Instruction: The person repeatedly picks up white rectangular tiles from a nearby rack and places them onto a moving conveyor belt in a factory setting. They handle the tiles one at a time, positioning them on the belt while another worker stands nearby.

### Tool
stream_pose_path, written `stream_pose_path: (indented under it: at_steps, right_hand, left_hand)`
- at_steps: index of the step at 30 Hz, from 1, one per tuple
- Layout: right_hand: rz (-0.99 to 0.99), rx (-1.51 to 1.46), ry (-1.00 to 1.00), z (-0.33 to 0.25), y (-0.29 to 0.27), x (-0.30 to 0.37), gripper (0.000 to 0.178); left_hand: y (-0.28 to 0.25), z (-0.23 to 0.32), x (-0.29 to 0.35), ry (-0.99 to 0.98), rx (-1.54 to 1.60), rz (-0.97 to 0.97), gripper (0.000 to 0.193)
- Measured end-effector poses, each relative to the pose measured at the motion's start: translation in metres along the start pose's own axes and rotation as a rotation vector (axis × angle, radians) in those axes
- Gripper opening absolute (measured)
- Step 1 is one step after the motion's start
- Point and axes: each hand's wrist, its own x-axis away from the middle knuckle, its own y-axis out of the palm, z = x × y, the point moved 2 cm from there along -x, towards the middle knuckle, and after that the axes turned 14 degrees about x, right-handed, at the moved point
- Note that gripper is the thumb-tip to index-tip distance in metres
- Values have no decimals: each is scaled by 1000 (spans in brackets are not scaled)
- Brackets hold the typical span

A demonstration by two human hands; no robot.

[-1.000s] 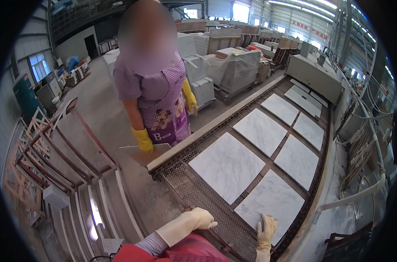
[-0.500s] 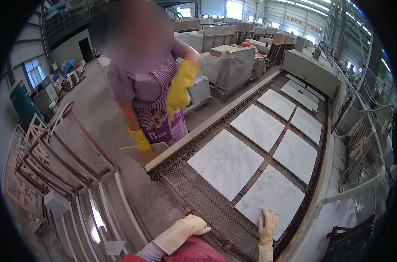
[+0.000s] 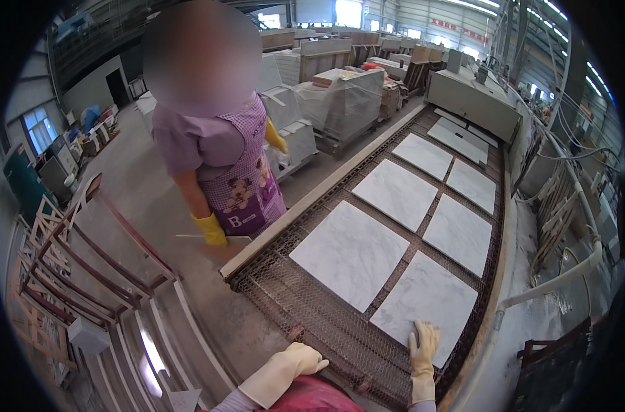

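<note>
Pale grey-veined stone tiles lie in two columns on a mesh conveyor belt. My right hand, in a cream rubber glove, rests with fingers stretched out on the near edge of the nearest right-hand tile. To its left is another large tile, which neither hand touches. My left hand, gloved the same way, is by the near end of the belt with its fingers curled in. Nothing shows in it, and its underside is hidden.
A co-worker in a purple checked apron and yellow gloves stands beyond the belt's left rail. A metal rack is at the left. A pale pipe runs along the right. A large machine housing spans the far end.
The co-worker's raised yellow-gloved arm has dropped and moved back from the chest. The view has shifted slightly. My right hand stays on the tile, and my left hand keeps its curled pose.
</note>
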Motion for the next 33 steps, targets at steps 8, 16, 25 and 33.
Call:
stream_pose_path:
  at_steps: [8,16,25,33]
  right_hand:
    - [8,-17,44,0,6,2,41]
    - [36,-1,82,-4,14,4,45]
    - [97,58,83,3,18,4,46]
    - [66,63,196,-6,17,-16,38]
  left_hand:
    - [6,-4,-5,48,-43,-36,53]
    - [8,-9,-3,63,-49,-63,55]
    - [11,-9,-11,146,-114,-50,54]
    - [15,-9,-15,108,-80,-63,52]
